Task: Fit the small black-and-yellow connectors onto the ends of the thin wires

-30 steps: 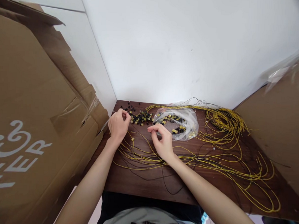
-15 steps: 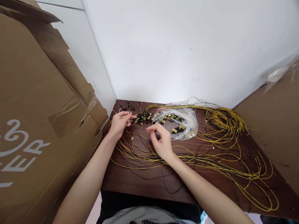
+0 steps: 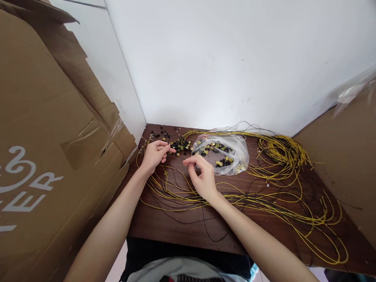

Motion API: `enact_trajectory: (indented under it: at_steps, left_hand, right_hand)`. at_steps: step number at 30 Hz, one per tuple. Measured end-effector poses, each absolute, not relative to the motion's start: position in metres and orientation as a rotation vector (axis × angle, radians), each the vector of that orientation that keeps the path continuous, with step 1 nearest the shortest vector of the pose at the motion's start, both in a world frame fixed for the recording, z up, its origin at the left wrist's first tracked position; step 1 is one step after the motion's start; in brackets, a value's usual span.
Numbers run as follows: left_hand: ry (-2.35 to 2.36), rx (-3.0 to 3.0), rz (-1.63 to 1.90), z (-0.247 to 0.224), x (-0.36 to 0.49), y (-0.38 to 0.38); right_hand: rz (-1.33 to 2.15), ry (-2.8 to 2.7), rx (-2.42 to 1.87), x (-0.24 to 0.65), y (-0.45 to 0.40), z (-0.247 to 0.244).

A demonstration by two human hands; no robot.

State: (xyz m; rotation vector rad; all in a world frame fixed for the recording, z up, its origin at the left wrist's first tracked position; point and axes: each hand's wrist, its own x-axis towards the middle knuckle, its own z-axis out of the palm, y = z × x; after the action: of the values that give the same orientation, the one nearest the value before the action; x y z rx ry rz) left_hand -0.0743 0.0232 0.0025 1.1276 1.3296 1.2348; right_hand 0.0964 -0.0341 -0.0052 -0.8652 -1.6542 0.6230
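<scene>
My left hand point(image 3: 155, 156) is closed in a pinch at the left of the brown table, beside a pile of small black and yellow connectors point(image 3: 182, 145); what sits between its fingertips is too small to name. My right hand point(image 3: 201, 175) has thumb and forefinger pressed together, just in front of a clear plastic bag point(image 3: 239, 149) with more black and yellow parts inside. Anything it pinches is too small to make out. Long yellow and black wires point(image 3: 250, 200) run across the table below both hands.
Coiled yellow wires point(image 3: 281, 155) lie at the back right. A large cardboard box point(image 3: 52, 110) stands on the left and another cardboard box point(image 3: 352, 156) on the right. Behind the table point(image 3: 177, 232) rises a white wall point(image 3: 216, 63). Small black bits point(image 3: 157, 135) lie at the back left.
My left hand has shifted slightly to the right, towards the connector pile. My right hand has hardly moved and keeps its pinch.
</scene>
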Motion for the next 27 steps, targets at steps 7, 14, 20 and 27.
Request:
enact_trajectory:
  at_steps: [7,14,20,27]
  left_hand:
    - [1.304,1.092,1.225,0.0025,-0.0706,0.0223]
    - [1.329,1.087,1.237,0.0019,-0.0716,0.0232]
    - [1.393,1.088,1.226,0.0017,-0.0758,0.0243]
    - [1.575,1.329,1.273,-0.0035,-0.0798,0.0264]
  right_hand:
    - [0.625,-1.669,-0.877,0.0964,-0.0339,-0.0055]
    - [0.612,-1.681,-0.861,0.0961,-0.0345,-0.0052]
    - [0.614,-1.688,-0.853,0.096,-0.0349,-0.0046]
    - [0.616,-1.69,-0.849,0.0958,-0.0352,-0.0056]
